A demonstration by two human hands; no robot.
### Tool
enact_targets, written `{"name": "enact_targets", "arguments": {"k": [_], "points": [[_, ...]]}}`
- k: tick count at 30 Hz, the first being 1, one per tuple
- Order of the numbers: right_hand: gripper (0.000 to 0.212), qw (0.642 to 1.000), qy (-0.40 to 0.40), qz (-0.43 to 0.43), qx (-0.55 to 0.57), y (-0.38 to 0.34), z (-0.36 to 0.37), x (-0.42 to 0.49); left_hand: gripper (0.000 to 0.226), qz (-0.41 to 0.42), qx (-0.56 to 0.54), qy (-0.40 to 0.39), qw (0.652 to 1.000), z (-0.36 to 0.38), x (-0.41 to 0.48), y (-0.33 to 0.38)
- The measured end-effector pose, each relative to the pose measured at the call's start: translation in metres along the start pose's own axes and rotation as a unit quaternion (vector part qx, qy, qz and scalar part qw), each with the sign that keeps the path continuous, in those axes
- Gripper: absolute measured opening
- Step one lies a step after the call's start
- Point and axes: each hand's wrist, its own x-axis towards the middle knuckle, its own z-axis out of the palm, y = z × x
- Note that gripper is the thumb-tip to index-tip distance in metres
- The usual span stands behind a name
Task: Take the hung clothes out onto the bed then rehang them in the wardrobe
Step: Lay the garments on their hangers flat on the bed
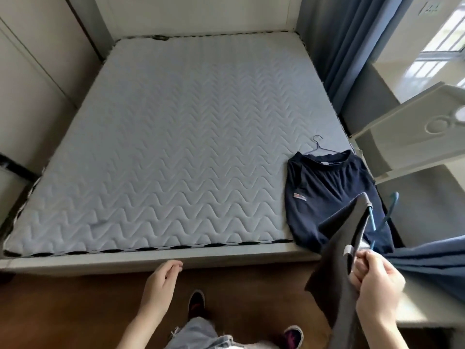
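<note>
Right hand (377, 275): closed around the top of a dark grey garment (337, 260) and its blue hanger (377, 222), held above the bed's near right corner; the cloth hangs past the bed edge toward the floor. Left hand (163, 275): empty, fingers loosely curled, hovering just in front of the bed frame (100, 260). Navy T-shirt (327, 195): flat on the quilted grey mattress (176, 147) near the right edge, on a thin wire hanger (318, 144) with its hook toward the headboard; the held garment partly overlaps its lower hem. Blue curtain (352, 46): along the bed's right side. White cabinet door (415, 129): open, beside the right edge. Blue fabric (432, 260): draped at far right. Wooden floor (75, 311); person's shoes (196, 302) below.
</note>
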Motion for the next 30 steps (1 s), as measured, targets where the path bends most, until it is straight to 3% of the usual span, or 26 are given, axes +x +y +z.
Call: {"name": "enact_targets", "arguments": {"k": [6,11,16,21,30], "points": [[0.030,0.997,0.051,-0.017,0.064,0.024,0.127,0.004,0.020,0.031,0.072,-0.057,0.995,-0.062,0.101,-0.016],[0.026,0.989,0.091,0.002,0.115,0.050,0.240,0.043,0.024,0.058,0.105,-0.062,0.991,-0.063,0.209,-0.007],[0.026,0.986,0.086,0.004,0.140,0.097,0.348,0.115,0.026,0.091,0.131,-0.021,0.987,-0.023,0.336,-0.012],[0.024,0.995,0.013,-0.006,0.102,0.181,0.443,0.206,0.035,0.111,0.174,0.019,0.978,0.036,0.479,-0.048],[0.026,1.000,-0.014,0.019,0.003,0.312,0.515,0.345,0.057,0.177,0.304,0.060,0.934,0.130,0.659,-0.133]]}}
